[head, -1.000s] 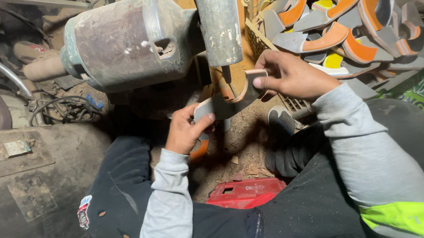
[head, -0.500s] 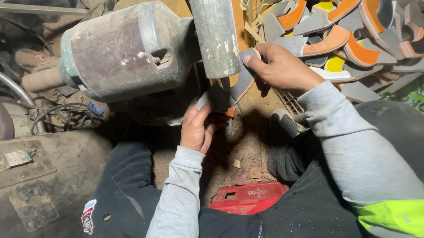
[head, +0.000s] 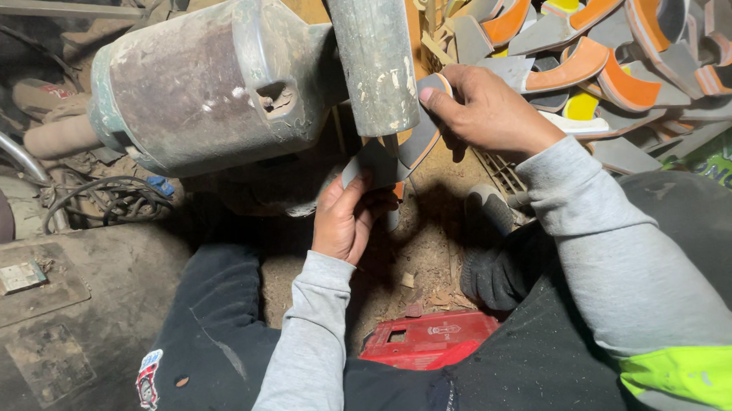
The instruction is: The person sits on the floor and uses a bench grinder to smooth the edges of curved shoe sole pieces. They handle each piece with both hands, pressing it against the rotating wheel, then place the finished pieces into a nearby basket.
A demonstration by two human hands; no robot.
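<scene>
Both hands grip one curved grey piece pressed against the sanding drum: left hand at its lower end, right hand at the upper. The piece now sits higher on the drum than before. Beside it, the motor; behind, stacked orange-grey pieces.

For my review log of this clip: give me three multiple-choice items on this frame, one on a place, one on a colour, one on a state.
1. Where is the grey curved piece?
A. against the drum
B. on the red box
C. in the pile

2. What colour are the sleeves?
A. black
B. light grey
C. orange

3. How is the piece held?
A. left hand only
B. right hand only
C. both hands

Answers:
1 A, it touches the drum's lower end.
2 B, both forearms show grey.
3 C, one hand grips each end.
</scene>
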